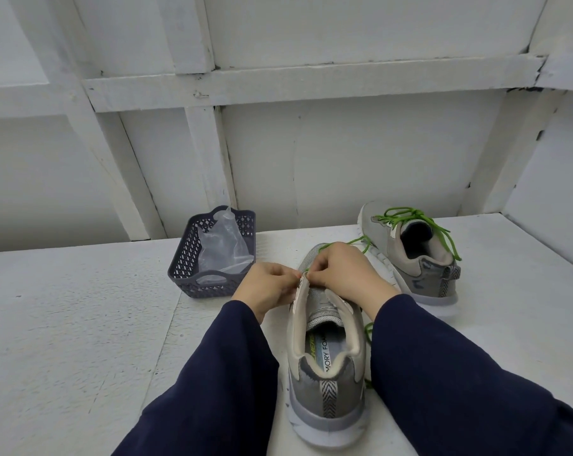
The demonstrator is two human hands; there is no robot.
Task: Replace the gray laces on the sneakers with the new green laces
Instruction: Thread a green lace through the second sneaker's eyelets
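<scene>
On white table (pixel 81 324), head view: light gray mesh sneaker (pixel 324 357) heel toward camera, between navy sleeves (pixel 229 357). Left hand (pixel 265 287) pinches sneaker's left eyelet edge; right hand (pixel 341 274) pinches thin green lace (pixel 368 332) at same eyelet. Second gray sneaker (pixel 410 255), green-laced, behind right. Dark latticed plastic basket (pixel 186 258) holding clear bag (pixel 219 245) behind left.

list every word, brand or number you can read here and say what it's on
"MORY FOA": on the insole of the near sneaker; both ends of the text are hidden by the collar.
Green-edged word beside it on the same insole: partly hidden and too blurred to read.
Far sneaker, basket, plastic bag: no readable text.
</scene>
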